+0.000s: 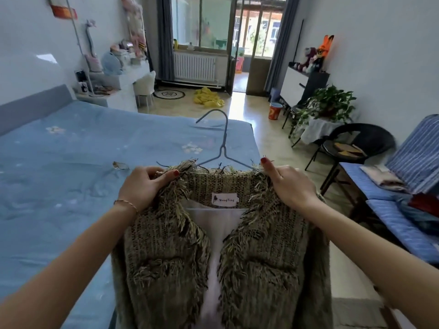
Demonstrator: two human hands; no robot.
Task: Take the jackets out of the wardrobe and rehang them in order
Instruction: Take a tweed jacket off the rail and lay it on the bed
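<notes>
A brown-green woven jacket with fringed edges and a pale lining hangs in front of me, its white neck label facing up. A thin blue wire hanger sits in its shoulders, hook pointing away over the bed. My left hand pinches the left shoulder fringe at the collar. My right hand grips the right shoulder, fingers curled over the fabric and the hanger's arm. The wardrobe is out of view.
A bed with a light blue flowered cover fills the left. On the right stand a black chair, a potted plant and a blue striped bench holding folded clothes. Yellow cloth lies on the floor ahead.
</notes>
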